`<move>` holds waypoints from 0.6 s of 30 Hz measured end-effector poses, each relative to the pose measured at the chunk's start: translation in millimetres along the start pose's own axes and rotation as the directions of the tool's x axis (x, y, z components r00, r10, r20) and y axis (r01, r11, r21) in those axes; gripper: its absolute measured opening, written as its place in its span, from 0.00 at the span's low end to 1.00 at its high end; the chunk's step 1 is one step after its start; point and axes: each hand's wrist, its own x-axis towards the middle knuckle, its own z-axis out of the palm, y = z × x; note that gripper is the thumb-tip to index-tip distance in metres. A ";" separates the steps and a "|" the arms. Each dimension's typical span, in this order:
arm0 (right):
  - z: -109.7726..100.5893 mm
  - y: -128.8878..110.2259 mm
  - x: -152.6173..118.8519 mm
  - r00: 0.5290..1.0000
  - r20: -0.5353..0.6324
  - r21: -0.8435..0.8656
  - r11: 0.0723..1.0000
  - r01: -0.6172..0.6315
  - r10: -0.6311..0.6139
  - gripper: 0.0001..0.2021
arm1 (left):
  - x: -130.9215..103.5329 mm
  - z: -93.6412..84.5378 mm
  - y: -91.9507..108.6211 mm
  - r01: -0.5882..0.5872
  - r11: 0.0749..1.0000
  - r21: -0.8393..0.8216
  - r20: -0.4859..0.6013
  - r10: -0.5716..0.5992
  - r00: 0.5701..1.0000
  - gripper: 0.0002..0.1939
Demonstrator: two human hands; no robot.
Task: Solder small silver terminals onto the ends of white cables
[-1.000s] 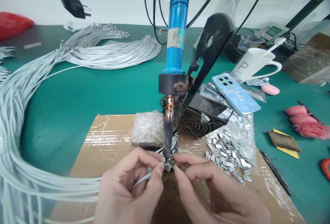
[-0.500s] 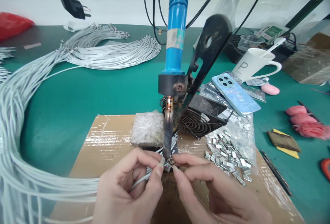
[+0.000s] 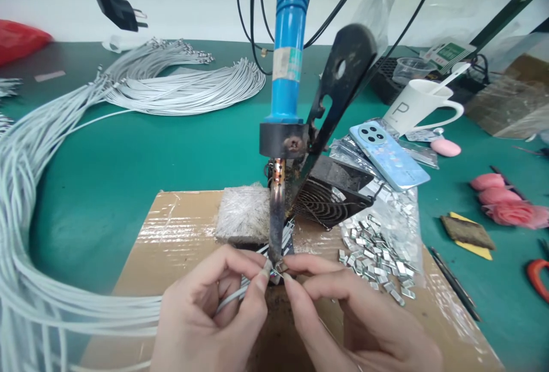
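My left hand point(image 3: 210, 312) pinches the end of a white cable point(image 3: 234, 299) between thumb and forefinger. My right hand point(image 3: 364, 326) pinches a small metal connector shell point(image 3: 281, 267) at the cable's tip. Both fingertips meet directly under the tip of a blue-handled soldering iron point(image 3: 285, 63), which stands fixed upright in a black stand point(image 3: 338, 86). The shell touches or nearly touches the iron's tip point(image 3: 277, 246). All this sits over a tape-covered cardboard sheet point(image 3: 171, 235).
A big loop of white cables point(image 3: 26, 200) lies left, more bundles point(image 3: 184, 83) behind. Loose metal shells point(image 3: 377, 252) lie on a plastic bag right. A small fan point(image 3: 330, 198), phone point(image 3: 388, 155), white mug point(image 3: 416, 109), pink flowers point(image 3: 506, 203) and a foil-wrapped block point(image 3: 242, 212) surround the iron.
My hands have stayed at the iron's tip with only slight finger shifts; the view has drifted a little to the right and down.
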 end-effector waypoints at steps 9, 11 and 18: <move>-0.7 0.6 -0.7 1.000 0.010 0.022 1.000 -0.016 0.015 0.11 | -0.7 5.9 6.3 0.048 0.998 -0.037 -0.039 -0.049 0.998 0.08; -0.9 0.3 -0.8 1.000 0.011 0.007 1.000 -0.010 0.010 0.11 | -0.4 7.0 7.1 0.046 0.998 -0.041 -0.051 -0.048 0.998 0.08; 0.8 0.1 -1.0 1.000 -0.015 0.008 1.000 -0.006 0.006 0.10 | 0.4 1.6 2.4 0.047 0.998 -0.034 -0.007 -0.047 0.999 0.08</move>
